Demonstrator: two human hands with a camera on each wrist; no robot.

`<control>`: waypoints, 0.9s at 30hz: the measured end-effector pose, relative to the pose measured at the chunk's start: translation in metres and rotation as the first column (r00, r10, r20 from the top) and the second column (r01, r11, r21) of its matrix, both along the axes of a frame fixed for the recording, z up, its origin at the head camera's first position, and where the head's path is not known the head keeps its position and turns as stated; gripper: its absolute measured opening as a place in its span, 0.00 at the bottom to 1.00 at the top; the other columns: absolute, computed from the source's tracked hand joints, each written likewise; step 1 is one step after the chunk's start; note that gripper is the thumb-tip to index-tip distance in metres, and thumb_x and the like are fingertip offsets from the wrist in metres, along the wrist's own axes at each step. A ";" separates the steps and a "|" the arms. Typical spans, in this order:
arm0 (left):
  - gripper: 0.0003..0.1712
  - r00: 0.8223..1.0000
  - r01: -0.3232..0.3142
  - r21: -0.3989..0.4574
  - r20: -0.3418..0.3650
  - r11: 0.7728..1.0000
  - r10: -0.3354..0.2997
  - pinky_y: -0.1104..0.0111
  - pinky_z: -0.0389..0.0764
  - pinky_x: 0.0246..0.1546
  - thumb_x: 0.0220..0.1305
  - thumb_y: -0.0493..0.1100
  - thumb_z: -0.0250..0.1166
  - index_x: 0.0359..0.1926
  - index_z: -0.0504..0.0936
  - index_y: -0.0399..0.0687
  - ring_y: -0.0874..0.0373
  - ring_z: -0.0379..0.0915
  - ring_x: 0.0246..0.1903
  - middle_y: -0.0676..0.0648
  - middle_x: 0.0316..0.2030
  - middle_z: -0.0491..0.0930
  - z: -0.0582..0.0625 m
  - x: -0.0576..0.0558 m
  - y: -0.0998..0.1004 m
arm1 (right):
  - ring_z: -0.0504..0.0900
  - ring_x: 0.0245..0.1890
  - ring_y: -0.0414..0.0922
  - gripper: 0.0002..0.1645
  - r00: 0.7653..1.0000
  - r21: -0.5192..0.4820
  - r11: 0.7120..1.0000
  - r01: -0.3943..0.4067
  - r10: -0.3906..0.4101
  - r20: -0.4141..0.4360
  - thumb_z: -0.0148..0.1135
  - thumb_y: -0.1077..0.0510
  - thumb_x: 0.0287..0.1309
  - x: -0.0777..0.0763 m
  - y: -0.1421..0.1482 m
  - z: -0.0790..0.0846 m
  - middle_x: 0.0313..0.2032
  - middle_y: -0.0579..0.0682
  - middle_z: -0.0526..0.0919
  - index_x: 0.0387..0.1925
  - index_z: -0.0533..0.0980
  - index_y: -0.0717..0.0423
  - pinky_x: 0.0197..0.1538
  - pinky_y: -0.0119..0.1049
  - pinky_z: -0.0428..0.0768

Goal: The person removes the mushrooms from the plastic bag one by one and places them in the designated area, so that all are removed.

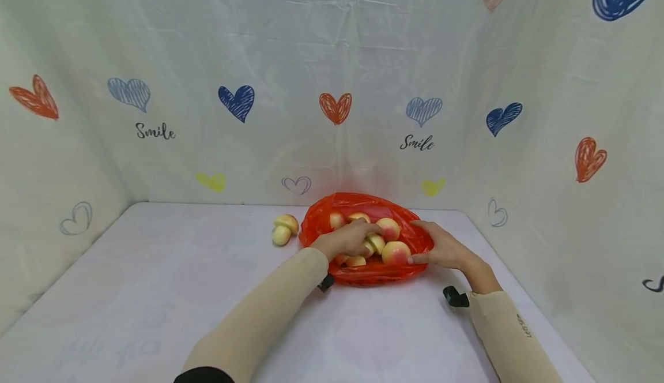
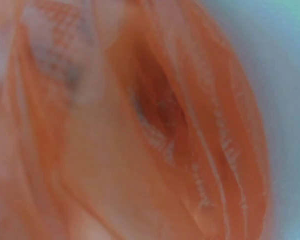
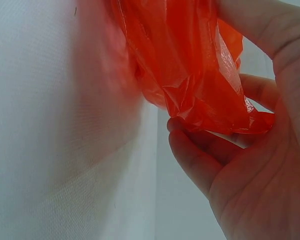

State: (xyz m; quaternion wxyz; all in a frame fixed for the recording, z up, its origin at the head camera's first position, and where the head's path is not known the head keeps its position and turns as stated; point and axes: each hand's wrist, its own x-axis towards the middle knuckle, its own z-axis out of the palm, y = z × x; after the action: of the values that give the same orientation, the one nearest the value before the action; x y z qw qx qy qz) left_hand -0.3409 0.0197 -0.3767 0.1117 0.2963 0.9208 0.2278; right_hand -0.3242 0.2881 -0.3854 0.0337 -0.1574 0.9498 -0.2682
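Observation:
A red plastic bag (image 1: 363,279) lies wide-mouthed near the table's back edge, holding several yellow-and-red apples (image 1: 396,252). My left hand (image 1: 349,239) reaches into its mouth, its fingers bent over a pale yellow mushroom-shaped piece (image 1: 376,243) that they partly cover. The left wrist view is blurred and filled by the bag's film (image 2: 225,150). At the bag's right side, my right hand (image 1: 446,249) grips the edge. In the right wrist view the thumb and fingers of that hand (image 3: 260,185) stand on either side of the crumpled film (image 3: 190,75).
Left of the bag, another yellowish mushroom-shaped piece (image 1: 282,234) lies on the white table (image 1: 171,279). A white curtain (image 1: 290,141) printed with hearts hangs close behind and along both sides.

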 end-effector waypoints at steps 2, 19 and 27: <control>0.35 1.000 0.007 0.001 -0.004 1.000 -0.007 0.71 0.76 0.41 0.60 0.40 0.67 0.66 0.68 0.68 0.59 0.69 0.41 0.52 0.51 0.67 0.000 0.000 0.000 | 0.64 0.61 0.58 0.61 1.000 -0.002 1.000 -0.007 0.007 -0.005 0.75 0.34 0.35 0.000 0.001 -0.001 0.64 0.56 0.64 0.69 0.58 0.50 0.49 0.55 0.79; 0.33 0.998 0.038 0.159 -0.051 0.986 -0.030 0.66 0.75 0.50 0.63 0.43 0.64 0.67 0.67 0.66 0.58 0.62 0.55 0.53 0.61 0.65 0.012 0.007 -0.007 | 0.63 0.62 0.58 0.63 1.000 -0.007 1.000 -0.005 0.005 -0.012 0.75 0.32 0.32 0.000 0.000 -0.001 0.64 0.56 0.64 0.69 0.59 0.49 0.49 0.55 0.78; 0.34 0.996 0.052 0.219 -0.086 0.974 -0.034 0.68 0.76 0.48 0.61 0.45 0.66 0.67 0.65 0.73 0.60 0.65 0.50 0.56 0.54 0.65 0.027 0.019 -0.010 | 0.63 0.62 0.58 0.62 1.000 -0.021 1.000 -0.003 0.003 -0.008 0.75 0.32 0.32 0.001 0.001 -0.003 0.64 0.56 0.64 0.68 0.60 0.49 0.49 0.55 0.78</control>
State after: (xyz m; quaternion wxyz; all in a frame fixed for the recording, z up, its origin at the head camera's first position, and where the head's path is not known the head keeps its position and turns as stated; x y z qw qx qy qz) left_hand -0.3221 0.0093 -0.3501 0.0452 0.3359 0.8868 0.3142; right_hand -0.3235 0.2895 -0.3884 0.0285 -0.1603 0.9469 -0.2773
